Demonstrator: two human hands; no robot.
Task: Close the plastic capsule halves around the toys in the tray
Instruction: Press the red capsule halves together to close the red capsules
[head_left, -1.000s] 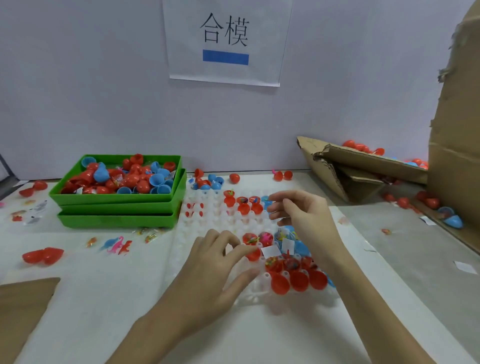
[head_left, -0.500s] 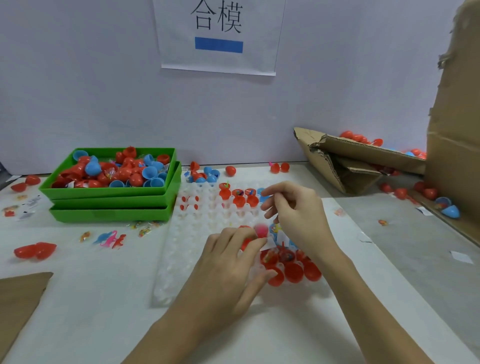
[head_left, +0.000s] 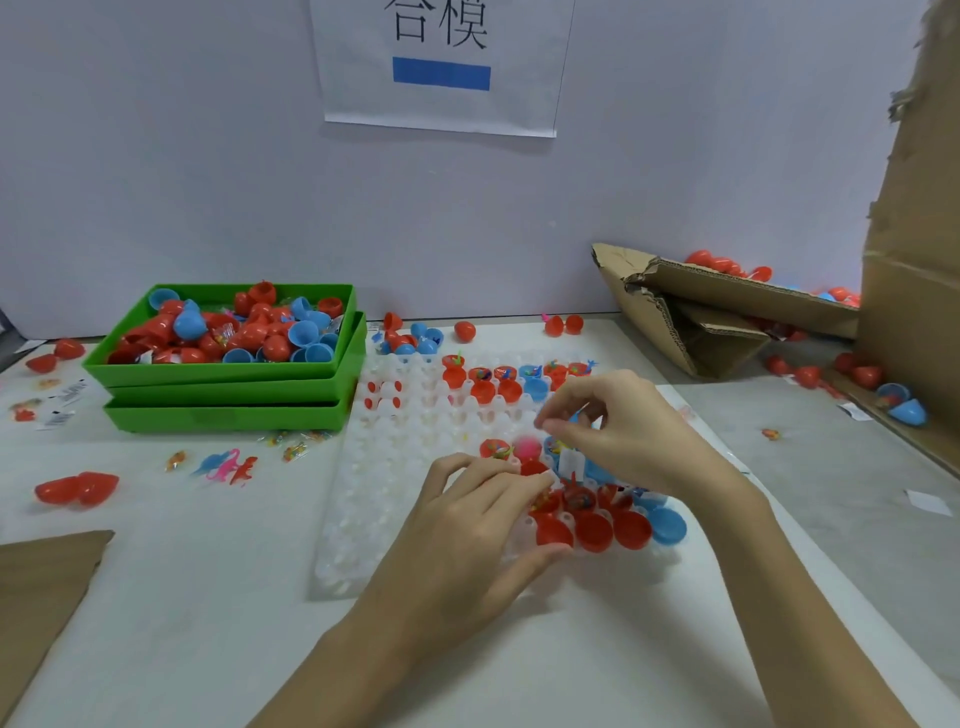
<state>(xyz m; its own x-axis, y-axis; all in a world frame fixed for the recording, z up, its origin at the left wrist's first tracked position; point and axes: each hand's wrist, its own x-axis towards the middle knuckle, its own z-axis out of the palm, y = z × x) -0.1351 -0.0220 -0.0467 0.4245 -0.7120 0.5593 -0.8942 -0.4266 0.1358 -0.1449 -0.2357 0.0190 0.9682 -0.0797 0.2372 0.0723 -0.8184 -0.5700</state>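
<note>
A person's two bare hands work over a clear plastic tray (head_left: 395, 499) of round pockets on a white table (head_left: 208, 623). The left hand (head_left: 467, 540) lies on the tray with fingers curled, fingertips (head_left: 535, 480) on a red capsule half (head_left: 532, 467) and thumb against another red half (head_left: 553, 532) at the near edge; whether it truly grips either cannot be told. The right hand (head_left: 618, 431) hovers just beyond and to the right of those fingertips, its thumb and forefinger bent together in a pinch; what they hold, if anything, is too small to make out.

Right of the left thumb, the tray's near row shows three red halves and one blue half (head_left: 667, 525). Just behind them sit open halves carrying small toys (head_left: 579, 501), and beyond the left fingertips a pink ball (head_left: 527, 448) rests in a pocket. Past the right hand's fingers, at the tray's far edge, two short rows of red and blue halves (head_left: 498, 382) stand filled with toys.

Well left of both hands are three stacked green bins (head_left: 223, 395), the top one heaped with red and blue halves. Near them lie loose toy figures (head_left: 226, 465) and one red hinged capsule (head_left: 78, 488). Far to the right, torn cardboard (head_left: 727, 312) holds more capsules. A paper sign (head_left: 441, 62) hangs on the wall behind.
</note>
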